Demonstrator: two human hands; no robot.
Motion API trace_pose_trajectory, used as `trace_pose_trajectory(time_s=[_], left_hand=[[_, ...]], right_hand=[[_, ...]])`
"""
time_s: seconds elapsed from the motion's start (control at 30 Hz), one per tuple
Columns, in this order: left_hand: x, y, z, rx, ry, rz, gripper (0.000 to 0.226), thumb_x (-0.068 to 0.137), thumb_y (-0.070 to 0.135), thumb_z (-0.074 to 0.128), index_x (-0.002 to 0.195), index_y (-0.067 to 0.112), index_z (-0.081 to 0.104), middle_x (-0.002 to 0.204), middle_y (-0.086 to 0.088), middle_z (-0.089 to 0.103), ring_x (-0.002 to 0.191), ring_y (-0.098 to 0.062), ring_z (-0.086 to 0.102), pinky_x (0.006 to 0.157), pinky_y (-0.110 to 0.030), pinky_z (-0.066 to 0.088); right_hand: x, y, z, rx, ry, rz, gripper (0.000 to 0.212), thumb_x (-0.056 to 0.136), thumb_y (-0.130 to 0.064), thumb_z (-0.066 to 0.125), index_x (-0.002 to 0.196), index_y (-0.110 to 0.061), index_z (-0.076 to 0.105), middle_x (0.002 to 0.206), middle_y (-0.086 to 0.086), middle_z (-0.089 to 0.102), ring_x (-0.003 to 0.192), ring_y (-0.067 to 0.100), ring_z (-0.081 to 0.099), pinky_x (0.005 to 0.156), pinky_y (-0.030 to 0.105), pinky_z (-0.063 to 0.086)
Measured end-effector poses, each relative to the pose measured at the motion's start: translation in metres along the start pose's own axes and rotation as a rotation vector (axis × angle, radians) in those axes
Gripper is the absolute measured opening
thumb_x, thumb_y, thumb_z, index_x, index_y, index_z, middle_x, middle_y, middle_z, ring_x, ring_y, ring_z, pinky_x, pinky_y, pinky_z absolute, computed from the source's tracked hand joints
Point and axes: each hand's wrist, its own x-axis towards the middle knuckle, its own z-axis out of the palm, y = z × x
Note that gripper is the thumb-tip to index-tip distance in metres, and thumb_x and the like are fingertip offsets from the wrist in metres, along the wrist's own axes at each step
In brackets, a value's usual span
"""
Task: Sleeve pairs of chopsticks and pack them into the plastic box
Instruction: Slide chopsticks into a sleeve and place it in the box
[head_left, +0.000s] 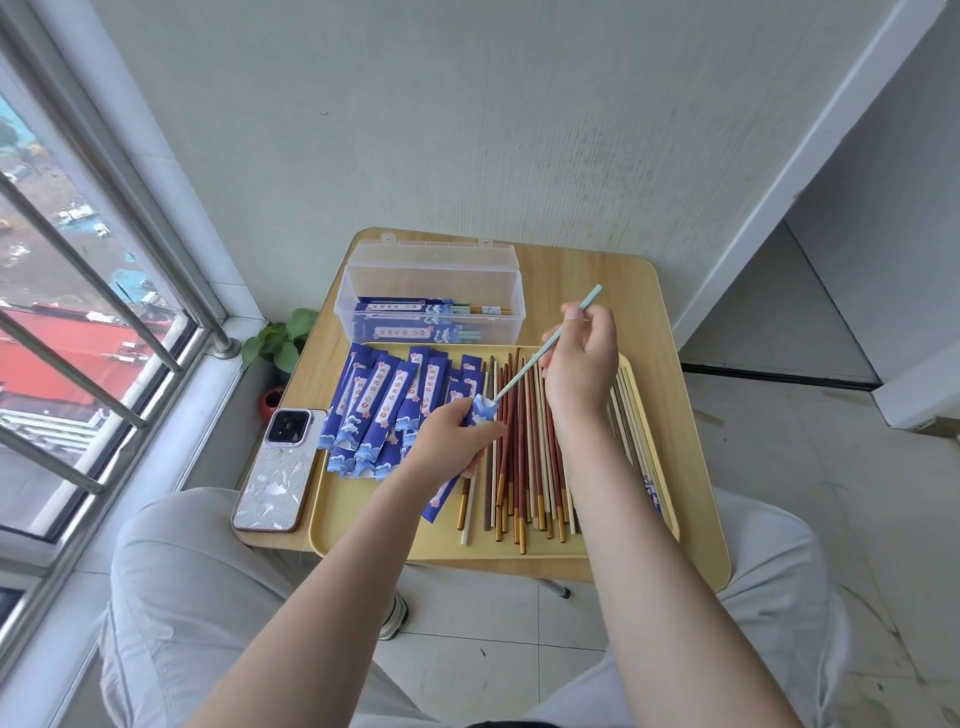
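Plastic box (431, 291) open-topped beyond tray (363, 540); phone (275, 467) crowds left table edge; wall close behind

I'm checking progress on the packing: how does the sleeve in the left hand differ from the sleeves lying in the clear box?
The sleeve in the left hand is held up over the tray, its mouth pinched open as the right hand points a light blue chopstick into it. The sleeves in the plastic box lie flat, chopstick ends already sticking out of them. Both share the same blue wave print.
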Motion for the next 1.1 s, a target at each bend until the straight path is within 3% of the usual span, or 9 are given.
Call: trace_pose_trajectory(time_s=[0.1,0.27,0.33,0.43,0.63,0.77,0.87,0.97,1.1], left_hand=[[0.001,0.0,0.0,0.044,0.004,-0.031,0.013,0.094,0.02,0.067,0.089,0.016,0.055,0.065,-0.004,0.054,0.043,-0.008,0.045,0.047,-0.017,0.044],[0.001,0.005,0.005,-0.02,-0.001,0.007,0.016,0.094,0.018,0.067,0.084,0.016,0.055,0.064,-0.006,0.052,0.045,-0.011,0.044,0.05,-0.023,0.043],[0.0,0.007,0.006,-0.051,0.003,0.032,0.019,0.095,0.018,0.065,0.082,0.014,0.053,0.061,-0.005,0.052,0.045,-0.013,0.045,0.051,-0.024,0.045],[-0.002,0.01,0.008,-0.062,0.008,0.042,0.022,0.096,0.018,0.063,0.081,0.012,0.05,0.058,-0.004,0.052,0.041,-0.011,0.046,0.047,-0.02,0.045],[0.004,0.012,0.014,-0.043,0.115,-0.003,0.033,0.098,0.024,0.062,0.074,0.013,0.043,0.054,-0.007,0.051,0.038,-0.014,0.045,0.039,-0.021,0.041],[0.012,0.012,0.019,-0.017,0.138,-0.044,0.027,0.098,0.022,0.062,0.078,0.012,0.046,0.06,-0.007,0.053,0.04,-0.014,0.048,0.04,-0.021,0.041],[0.019,0.015,0.026,-0.022,0.139,-0.077,0.016,0.098,0.018,0.061,0.086,0.012,0.052,0.067,-0.006,0.056,0.045,-0.013,0.053,0.042,-0.02,0.045],[0.026,0.018,0.038,-0.081,0.093,-0.127,0.007,0.099,0.012,0.058,0.104,0.008,0.057,0.072,-0.008,0.06,0.053,-0.015,0.057,0.051,-0.025,0.053],[0.03,0.017,0.057,-0.096,0.012,-0.158,0.015,0.099,0.013,0.058,0.114,0.01,0.057,0.085,-0.011,0.068,0.062,-0.016,0.065,0.059,-0.028,0.057]], right_hand=[[0.001,-0.001,-0.001,0.003,-0.003,0.008,0.021,0.107,-0.025,0.041,0.106,-0.013,0.057,0.077,0.001,0.063,0.058,0.015,0.057,0.055,0.027,0.048],[-0.003,0.007,0.0,-0.075,-0.131,0.037,0.016,0.106,-0.024,0.046,0.106,-0.013,0.058,0.077,0.001,0.063,0.056,0.011,0.057,0.053,0.026,0.048],[-0.005,0.011,0.0,-0.162,-0.184,0.025,0.018,0.103,-0.022,0.052,0.12,-0.014,0.056,0.086,0.002,0.067,0.065,0.014,0.064,0.058,0.031,0.052],[-0.01,0.014,-0.002,-0.231,-0.269,-0.011,0.042,0.1,-0.017,0.059,0.139,-0.023,0.044,0.086,0.001,0.07,0.07,0.013,0.068,0.061,0.024,0.055],[-0.016,0.02,-0.005,-0.447,-0.546,-0.022,0.026,0.103,-0.022,0.053,0.122,-0.017,0.069,0.113,-0.001,0.071,0.099,0.011,0.066,0.074,0.018,0.047],[-0.009,0.025,-0.02,-0.544,-0.421,0.024,0.034,0.106,-0.025,0.043,0.133,-0.016,0.061,0.122,0.001,0.068,0.103,0.02,0.067,0.081,0.029,0.05],[0.001,0.04,-0.043,-0.886,-0.3,0.121,0.027,0.103,-0.016,0.045,0.124,-0.01,0.061,0.12,0.007,0.064,0.097,0.024,0.065,0.075,0.034,0.054],[0.005,0.054,-0.065,-1.148,-0.288,0.268,0.03,0.098,-0.009,0.052,0.127,-0.004,0.056,0.121,0.013,0.061,0.104,0.03,0.063,0.081,0.038,0.057],[0.003,0.071,-0.074,-1.132,-0.289,0.335,0.032,0.097,-0.011,0.055,0.128,-0.002,0.056,0.118,0.014,0.063,0.102,0.031,0.064,0.082,0.04,0.059]])
